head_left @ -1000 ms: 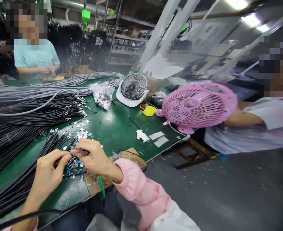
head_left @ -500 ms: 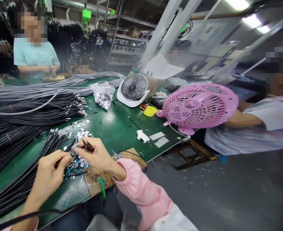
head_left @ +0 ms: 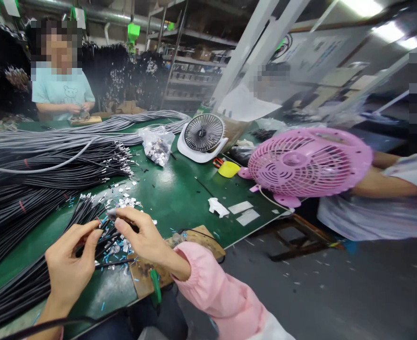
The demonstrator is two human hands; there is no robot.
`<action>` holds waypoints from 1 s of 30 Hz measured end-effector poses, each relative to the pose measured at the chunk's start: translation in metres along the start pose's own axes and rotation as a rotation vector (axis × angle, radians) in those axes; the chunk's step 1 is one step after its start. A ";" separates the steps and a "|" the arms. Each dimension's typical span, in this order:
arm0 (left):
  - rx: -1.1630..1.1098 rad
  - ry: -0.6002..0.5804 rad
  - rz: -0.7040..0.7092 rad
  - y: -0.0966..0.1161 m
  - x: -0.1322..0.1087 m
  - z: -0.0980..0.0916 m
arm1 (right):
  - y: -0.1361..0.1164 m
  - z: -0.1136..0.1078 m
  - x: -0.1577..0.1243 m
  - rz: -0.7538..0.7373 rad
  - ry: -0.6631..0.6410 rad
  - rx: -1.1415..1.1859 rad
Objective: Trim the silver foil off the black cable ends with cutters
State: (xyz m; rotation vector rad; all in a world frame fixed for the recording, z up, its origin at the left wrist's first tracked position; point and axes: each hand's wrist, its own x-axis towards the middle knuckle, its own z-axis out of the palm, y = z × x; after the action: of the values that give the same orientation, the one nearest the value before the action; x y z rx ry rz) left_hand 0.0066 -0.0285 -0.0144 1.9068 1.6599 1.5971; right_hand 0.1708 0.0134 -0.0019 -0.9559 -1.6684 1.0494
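My left hand (head_left: 72, 257) pinches the end of a thin black cable (head_left: 88, 236) over the green table (head_left: 176, 193). My right hand (head_left: 140, 236), in a pink sleeve, is closed in a pinch at that same cable tip, holding something small I cannot make out. Loose silver terminals (head_left: 125, 203) and blue wire scraps lie under and beyond both hands. A bundle of black cables (head_left: 24, 278) runs from the hands toward the lower left.
Large bundles of black and grey cables (head_left: 45, 160) cover the table's left. A bag of terminals (head_left: 157, 144), a white fan (head_left: 203, 134) and a pink fan (head_left: 305, 163) stand behind. A wooden block (head_left: 180, 257) sits at the table edge. Other people work at the far left and right.
The view has shifted slightly right and down. My right hand's fingers have moved closer onto the cable tip held by my left hand; the dark tool seen in it earlier no longer shows.
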 end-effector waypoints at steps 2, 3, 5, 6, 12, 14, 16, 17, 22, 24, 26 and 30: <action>0.002 0.007 0.002 -0.001 -0.001 0.000 | 0.000 -0.001 0.000 -0.029 -0.029 -0.024; 0.002 0.006 0.003 -0.002 -0.002 0.000 | 0.000 -0.001 -0.001 -0.039 -0.040 -0.031; 0.003 -0.002 0.006 -0.002 -0.002 0.001 | 0.001 -0.002 -0.001 -0.058 -0.059 -0.032; 0.004 -0.008 0.007 -0.003 -0.002 0.001 | 0.002 -0.003 -0.001 -0.062 -0.065 -0.026; 0.018 -0.024 0.018 -0.002 -0.001 0.001 | 0.004 -0.003 -0.002 -0.049 -0.078 0.020; 0.024 -0.019 0.023 -0.001 -0.002 0.001 | 0.004 -0.003 -0.002 -0.044 -0.084 0.021; 0.029 -0.017 0.035 -0.001 -0.003 0.002 | 0.004 -0.004 -0.002 -0.042 -0.091 0.013; 0.030 -0.016 0.044 -0.001 -0.003 0.002 | 0.003 -0.004 -0.002 -0.042 -0.094 0.008; 0.060 0.000 0.108 0.004 -0.004 0.003 | 0.003 -0.004 -0.002 -0.019 -0.093 0.028; 0.088 0.019 0.138 0.007 -0.004 0.004 | 0.002 -0.003 -0.002 -0.010 -0.093 0.033; 0.123 0.051 0.171 0.009 -0.005 0.005 | 0.002 -0.003 -0.002 0.002 -0.102 0.039; 0.183 0.162 0.250 0.008 -0.006 0.010 | 0.002 -0.003 -0.002 0.059 -0.117 0.109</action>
State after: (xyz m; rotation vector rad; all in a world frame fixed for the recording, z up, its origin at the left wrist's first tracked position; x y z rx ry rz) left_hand 0.0200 -0.0313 -0.0162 2.2040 1.7412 1.7886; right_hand 0.1749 0.0125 -0.0033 -0.8915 -1.6676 1.2441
